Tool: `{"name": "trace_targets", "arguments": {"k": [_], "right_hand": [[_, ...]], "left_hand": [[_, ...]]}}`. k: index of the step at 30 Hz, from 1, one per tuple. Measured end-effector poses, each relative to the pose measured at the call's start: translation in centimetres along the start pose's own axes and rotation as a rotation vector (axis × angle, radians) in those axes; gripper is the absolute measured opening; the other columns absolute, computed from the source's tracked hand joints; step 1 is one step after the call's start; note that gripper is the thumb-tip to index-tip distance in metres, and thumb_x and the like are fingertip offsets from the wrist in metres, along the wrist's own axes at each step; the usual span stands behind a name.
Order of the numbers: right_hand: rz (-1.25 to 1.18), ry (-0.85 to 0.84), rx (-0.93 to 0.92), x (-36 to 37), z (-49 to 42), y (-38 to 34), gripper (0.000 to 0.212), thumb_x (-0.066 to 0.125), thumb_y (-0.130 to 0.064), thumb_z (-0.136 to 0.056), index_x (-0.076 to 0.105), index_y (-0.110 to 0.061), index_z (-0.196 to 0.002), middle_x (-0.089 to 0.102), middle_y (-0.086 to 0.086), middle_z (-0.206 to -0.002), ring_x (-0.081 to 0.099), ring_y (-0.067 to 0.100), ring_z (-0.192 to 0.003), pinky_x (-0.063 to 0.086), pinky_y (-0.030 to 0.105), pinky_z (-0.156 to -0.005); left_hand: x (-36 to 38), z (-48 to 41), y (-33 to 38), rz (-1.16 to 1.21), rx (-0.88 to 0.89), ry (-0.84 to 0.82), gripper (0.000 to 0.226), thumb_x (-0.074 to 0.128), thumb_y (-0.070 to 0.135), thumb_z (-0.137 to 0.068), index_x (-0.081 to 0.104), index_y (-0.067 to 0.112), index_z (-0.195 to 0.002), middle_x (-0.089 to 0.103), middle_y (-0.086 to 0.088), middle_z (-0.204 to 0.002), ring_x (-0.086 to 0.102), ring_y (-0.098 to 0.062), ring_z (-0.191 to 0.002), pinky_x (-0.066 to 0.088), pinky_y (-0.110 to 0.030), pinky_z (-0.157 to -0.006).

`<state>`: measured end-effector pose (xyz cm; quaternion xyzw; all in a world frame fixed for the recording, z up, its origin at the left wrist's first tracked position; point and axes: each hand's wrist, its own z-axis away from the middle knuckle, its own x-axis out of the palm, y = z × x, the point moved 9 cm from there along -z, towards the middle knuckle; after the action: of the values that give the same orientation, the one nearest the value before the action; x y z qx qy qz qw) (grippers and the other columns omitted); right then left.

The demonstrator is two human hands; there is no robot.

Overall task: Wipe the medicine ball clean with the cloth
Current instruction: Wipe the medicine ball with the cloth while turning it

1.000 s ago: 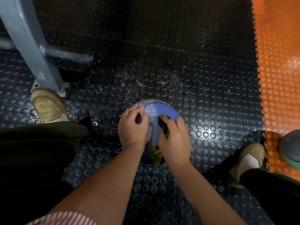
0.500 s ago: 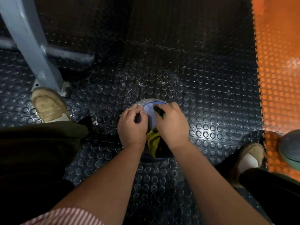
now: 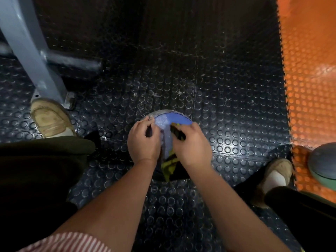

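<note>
- The medicine ball [image 3: 171,120], blue and grey, sits on the studded black floor [image 3: 227,106], under both hands.
- The right hand [image 3: 192,144] has its fingers curled round a yellow-and-dark cloth [image 3: 169,165] and presses it to the ball's right side.
- The left hand [image 3: 143,140] grips the ball's left side, fingers curled over it.
- A second ball [image 3: 322,159] lies well apart on the orange floor [image 3: 309,70].

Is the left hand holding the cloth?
No, the right hand grips the cloth against the medicine ball, while the left hand only holds the ball.
</note>
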<state>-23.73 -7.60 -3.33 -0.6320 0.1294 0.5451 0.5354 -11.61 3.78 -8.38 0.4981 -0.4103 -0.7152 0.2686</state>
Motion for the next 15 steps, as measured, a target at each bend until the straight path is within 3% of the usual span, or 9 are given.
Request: {"name": "trace_targets", "arguments": {"k": [2, 4, 7, 10, 13, 15], "right_hand": [[0.005, -0.033, 0.022, 0.2, -1.9, -0.8, 0.022, 0.051, -0.033, -0.094, 0.068, -0.027, -0.107, 0.043, -0.008, -0.093, 0.056, 0.019, -0.081, 0.039, 0.029, -0.06], [-0.002, 0.007, -0.012, 0.2, -1.5, -1.1, 0.025, 0.051, -0.032, -0.095, 0.066, -0.027, -0.114, 0.044, -0.006, -0.096, 0.055, 0.019, -0.082, 0.041, 0.03, -0.06], [-0.111, 0.057, -0.07, 1.0, 3.1, 0.8, 0.032, 0.061, -0.026, -0.089, 0.064, -0.025, -0.122, 0.048, -0.004, -0.099, 0.053, 0.014, -0.075, 0.045, 0.029, -0.054], [-0.186, 0.054, -0.106, 1.5, 6.9, 2.2, 0.032, 0.06, -0.034, -0.08, 0.067, -0.025, -0.111, 0.048, -0.01, -0.094, 0.05, 0.009, -0.072, 0.042, 0.02, -0.049], [-0.117, 0.085, -0.165, 0.9, 6.2, 1.4, 0.034, 0.054, -0.038, -0.078, 0.071, -0.021, -0.102, 0.052, -0.007, -0.087, 0.052, 0.011, -0.061, 0.038, 0.017, -0.043], [-0.03, 0.118, -0.19, 0.0, 4.2, 0.0, 0.03, 0.057, -0.035, -0.083, 0.072, -0.02, -0.104, 0.055, -0.004, -0.085, 0.055, 0.016, -0.059, 0.038, 0.021, -0.042]], "left_hand": [[-0.1, -0.2, -0.7, 0.055, -0.088, 0.026, 0.019, 0.056, 0.018, -0.091, 0.074, 0.017, -0.097, 0.064, 0.011, -0.116, 0.058, -0.009, -0.108, 0.049, -0.03, -0.088], [-0.3, -0.5, -1.0, 0.08, -0.156, 0.032, 0.019, 0.057, 0.02, -0.09, 0.074, 0.02, -0.099, 0.064, 0.013, -0.115, 0.056, -0.004, -0.103, 0.046, -0.018, -0.084], [-0.5, -0.6, -0.9, 0.089, -0.189, -0.002, 0.02, 0.057, 0.021, -0.091, 0.068, 0.038, -0.091, 0.063, 0.02, -0.111, 0.054, 0.0, -0.102, 0.033, -0.004, -0.072], [-0.7, -0.2, -0.7, 0.094, -0.165, -0.039, 0.024, 0.057, 0.022, -0.091, 0.06, 0.044, -0.085, 0.059, 0.026, -0.105, 0.054, 0.001, -0.103, 0.033, -0.004, -0.073], [-0.8, -0.4, 0.0, 0.009, -0.069, -0.041, 0.017, 0.057, 0.02, -0.092, 0.07, 0.028, -0.099, 0.063, 0.018, -0.115, 0.055, -0.003, -0.104, 0.037, -0.007, -0.075], [-0.5, -0.7, 0.3, -0.04, -0.003, -0.043, 0.02, 0.058, 0.018, -0.091, 0.071, 0.017, -0.106, 0.065, 0.009, -0.122, 0.058, -0.011, -0.109, 0.043, -0.018, -0.084]]}}
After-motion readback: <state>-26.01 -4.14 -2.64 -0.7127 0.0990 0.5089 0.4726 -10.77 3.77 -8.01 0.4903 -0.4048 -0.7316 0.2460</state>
